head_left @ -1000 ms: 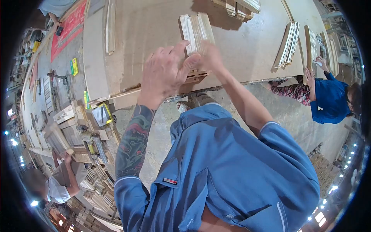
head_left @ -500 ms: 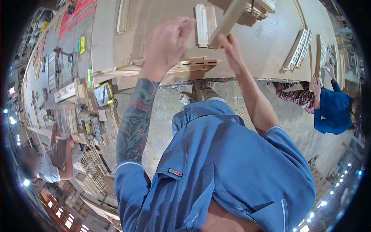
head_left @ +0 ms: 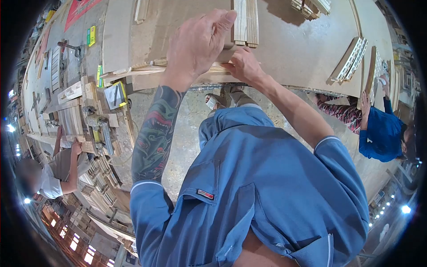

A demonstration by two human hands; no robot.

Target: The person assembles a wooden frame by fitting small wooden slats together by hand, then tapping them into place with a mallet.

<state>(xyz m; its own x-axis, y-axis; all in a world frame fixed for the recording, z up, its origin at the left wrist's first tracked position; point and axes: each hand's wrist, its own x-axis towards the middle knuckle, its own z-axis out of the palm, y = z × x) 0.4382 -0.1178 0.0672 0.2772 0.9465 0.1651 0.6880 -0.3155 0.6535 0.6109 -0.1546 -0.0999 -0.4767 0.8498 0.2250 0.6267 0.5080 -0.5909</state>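
My left hand (head_left: 195, 42) is raised over the table's near edge, its fingers curled in and thumb pointing right. What it holds, if anything, is hidden behind the hand. Just right of its thumb, two pale wooden pieces (head_left: 246, 24) lie side by side on the table. Lower down, my right hand (head_left: 247, 64) is closed at the right end of a wooden strip (head_left: 215, 69) along the table edge. The fingers cover that end of the strip. More long strips (head_left: 133, 71) run out to the left from there.
Slotted wooden pieces (head_left: 351, 60) lie to the right, and a stack of wood (head_left: 311, 8) sits at the back. A co-worker in blue (head_left: 382, 133) stands at the right; another person (head_left: 55, 178) works at the left. A clamp (head_left: 70, 47) lies on the left bench.
The wooden bar that was tilted up in my right hand is no longer held up. My right hand has moved down and left to the strips at the edge; my left hand stays raised.
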